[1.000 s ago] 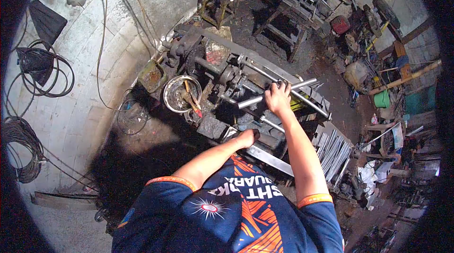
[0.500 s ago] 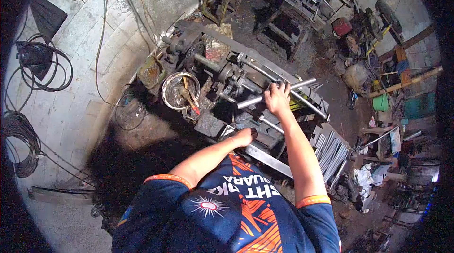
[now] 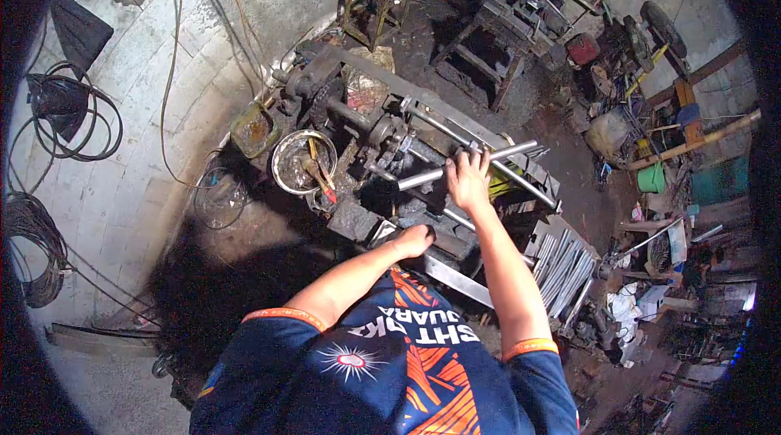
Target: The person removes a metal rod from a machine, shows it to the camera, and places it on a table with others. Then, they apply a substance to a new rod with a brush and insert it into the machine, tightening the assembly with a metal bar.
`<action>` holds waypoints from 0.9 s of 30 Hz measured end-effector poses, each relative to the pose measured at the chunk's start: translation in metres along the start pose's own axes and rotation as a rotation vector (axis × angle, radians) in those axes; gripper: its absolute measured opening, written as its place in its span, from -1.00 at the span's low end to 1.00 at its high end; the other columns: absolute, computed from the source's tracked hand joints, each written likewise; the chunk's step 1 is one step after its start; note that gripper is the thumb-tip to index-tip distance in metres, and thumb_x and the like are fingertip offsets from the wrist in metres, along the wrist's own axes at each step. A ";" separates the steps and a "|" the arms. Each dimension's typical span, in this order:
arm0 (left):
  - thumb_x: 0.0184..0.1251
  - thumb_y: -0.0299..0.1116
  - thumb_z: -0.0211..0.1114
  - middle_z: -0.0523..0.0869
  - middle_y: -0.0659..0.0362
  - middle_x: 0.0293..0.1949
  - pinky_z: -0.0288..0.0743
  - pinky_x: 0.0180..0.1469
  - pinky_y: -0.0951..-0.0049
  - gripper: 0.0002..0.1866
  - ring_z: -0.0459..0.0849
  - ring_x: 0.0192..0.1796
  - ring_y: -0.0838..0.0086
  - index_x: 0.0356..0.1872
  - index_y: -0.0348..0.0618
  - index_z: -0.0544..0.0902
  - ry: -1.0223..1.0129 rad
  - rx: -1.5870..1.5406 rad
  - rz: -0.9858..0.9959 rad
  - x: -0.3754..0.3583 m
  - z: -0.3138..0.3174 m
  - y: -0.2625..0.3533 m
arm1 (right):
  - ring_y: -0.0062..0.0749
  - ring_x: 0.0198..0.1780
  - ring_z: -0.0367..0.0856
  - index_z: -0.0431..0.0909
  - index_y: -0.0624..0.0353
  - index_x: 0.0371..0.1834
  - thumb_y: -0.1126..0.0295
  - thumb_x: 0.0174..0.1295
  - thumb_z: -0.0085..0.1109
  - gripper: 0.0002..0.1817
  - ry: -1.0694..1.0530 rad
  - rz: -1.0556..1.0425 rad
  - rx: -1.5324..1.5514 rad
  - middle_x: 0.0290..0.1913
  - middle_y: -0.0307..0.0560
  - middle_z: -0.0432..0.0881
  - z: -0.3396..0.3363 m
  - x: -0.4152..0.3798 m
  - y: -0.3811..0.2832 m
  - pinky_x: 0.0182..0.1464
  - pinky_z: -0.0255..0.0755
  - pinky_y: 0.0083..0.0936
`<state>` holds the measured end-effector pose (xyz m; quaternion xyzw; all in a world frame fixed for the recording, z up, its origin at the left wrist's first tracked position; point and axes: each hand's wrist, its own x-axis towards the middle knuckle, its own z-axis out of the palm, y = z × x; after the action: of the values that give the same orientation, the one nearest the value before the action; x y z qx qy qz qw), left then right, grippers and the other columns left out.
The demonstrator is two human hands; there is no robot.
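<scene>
My right hand (image 3: 469,181) lies over a smooth steel bar (image 3: 425,179) that crosses above the greasy machine. Its fingers bend over the bar's middle. Nearer my body, my left hand (image 3: 414,241) is closed at the machine's front edge, by a small dark part at its fingertips; what it grips is mostly hidden. Beneath the hands, the machine (image 3: 350,113) has a blackened shaft with clamps at its left end. A long bright rod (image 3: 533,188) runs along its far side.
A round tub (image 3: 281,166) with a brush (image 3: 319,174) in it stands left of the machine. Many steel rods (image 3: 561,272) are stacked at the right. Beyond are a metal stool (image 3: 378,0) and another machine stand (image 3: 480,61). Cables (image 3: 61,113) hang on the left wall.
The view has shifted slightly. My right hand has come a little nearer my body, its fingers less tightly wrapped over the bar. My left hand stays at the front edge.
</scene>
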<state>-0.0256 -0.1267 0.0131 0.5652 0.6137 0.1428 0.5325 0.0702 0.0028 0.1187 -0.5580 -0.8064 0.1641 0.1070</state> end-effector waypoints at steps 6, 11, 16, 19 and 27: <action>0.26 -0.14 0.06 0.66 -0.21 -0.19 0.44 0.03 0.10 -0.61 0.63 -0.07 -0.03 -0.22 -0.32 0.61 0.100 -0.039 0.032 0.014 0.021 -0.020 | 0.11 0.49 -0.13 0.32 0.04 0.24 -0.03 0.29 -0.03 -0.45 0.155 -0.131 -0.003 0.41 0.07 0.14 0.019 -0.023 0.020 0.33 -0.17 0.33; 0.25 -0.16 0.09 0.67 -0.12 -0.23 0.46 -0.03 0.11 -0.69 0.64 -0.09 0.01 -0.26 -0.22 0.61 0.082 -0.081 -0.019 0.001 0.011 -0.002 | -0.04 0.40 0.16 0.47 -0.03 0.11 -0.19 0.00 0.22 -0.33 -0.005 -0.213 -0.166 0.24 -0.03 0.40 -0.029 0.012 0.050 0.34 -0.26 0.33; 0.31 -0.16 0.08 0.69 -0.04 -0.15 0.47 0.01 0.19 -0.67 0.64 -0.03 0.11 -0.12 -0.18 0.61 0.159 -0.055 0.034 0.005 0.020 -0.009 | -0.05 0.27 0.29 0.50 0.03 0.04 0.07 -0.14 0.38 -0.39 -0.191 -0.244 -0.295 0.11 -0.05 0.47 -0.045 0.040 0.074 0.33 -0.13 0.33; 0.30 -0.16 0.09 0.69 -0.03 -0.13 0.48 0.03 0.20 -0.65 0.64 -0.02 0.11 -0.08 -0.18 0.61 0.210 -0.047 0.000 0.007 0.028 -0.012 | -0.01 0.24 0.32 0.52 0.04 0.01 0.07 -0.12 0.36 -0.42 -0.198 -0.270 -0.326 0.08 -0.02 0.50 -0.043 0.045 0.070 0.34 -0.03 0.26; 0.27 -0.22 0.10 0.68 0.00 -0.35 0.46 -0.17 0.24 -0.74 0.65 -0.23 0.18 -0.34 -0.21 0.63 0.327 -0.104 -0.041 -0.001 0.041 -0.008 | 0.09 0.21 0.45 0.69 0.07 -0.25 0.14 -0.09 0.29 -0.65 -0.324 -0.249 -0.275 -0.02 0.15 0.63 -0.038 0.062 0.073 0.34 0.09 0.11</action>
<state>0.0035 -0.1471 -0.0086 0.4934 0.6954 0.2532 0.4570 0.1249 0.0895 0.1249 -0.4299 -0.8904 0.1257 -0.0814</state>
